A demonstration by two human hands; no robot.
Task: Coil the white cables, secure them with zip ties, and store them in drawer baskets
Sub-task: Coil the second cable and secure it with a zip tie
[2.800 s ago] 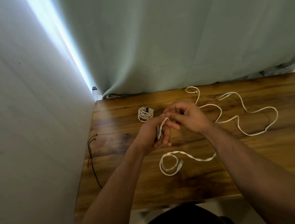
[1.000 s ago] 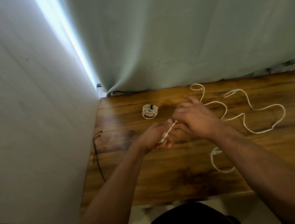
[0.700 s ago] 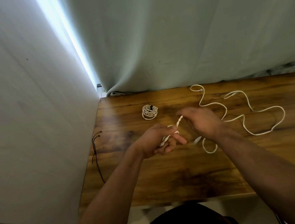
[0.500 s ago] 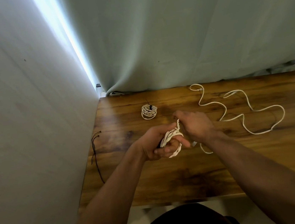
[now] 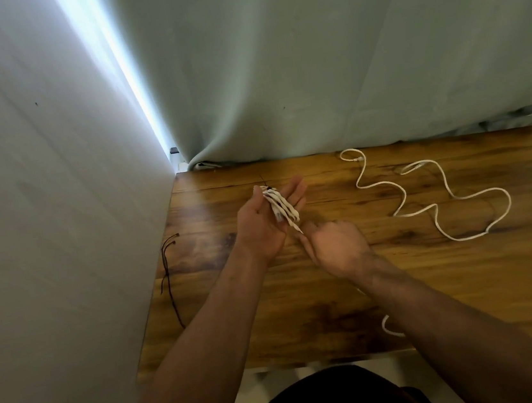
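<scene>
Left hand [image 5: 261,225]: yours, palm turned up over the table [image 5: 305,313]. The fingers [image 5: 297,192] are stretched out and close together, pointing away from you.

White cable [image 5: 280,204]: several loops are wound slantwise across your left palm and fingers. One strand runs off the loops on the near side, toward your right hand.

Right hand [image 5: 337,246]: just nearer to you than your left fingers and to their right, back of the hand up. The fingertips [image 5: 305,230] are curled together and pinch the strand leaving the loops.

Black tie [image 5: 269,187]: a small dark knot with a thin tail, right at your left fingertips, with a bit of white beside it. You cannot tell what it fastens, because the hand covers the rest.

Loose white cable [image 5: 439,203]: well to the right of both sets of fingers. It lies in open curves flat on the wood, with one plug end near the far edge.

Short white curve [image 5: 387,327]: shows beside your right forearm, near the front edge. You cannot tell which cable it belongs to.

Black zip ties [image 5: 168,273]: thin dark strands well to the left of your left fingers, at the table's left edge.

Curtain [image 5: 308,62]: pale green, hanging beyond your fingertips at the back of the table.

Wall [image 5: 39,195]: grey, left of the zip ties.
</scene>
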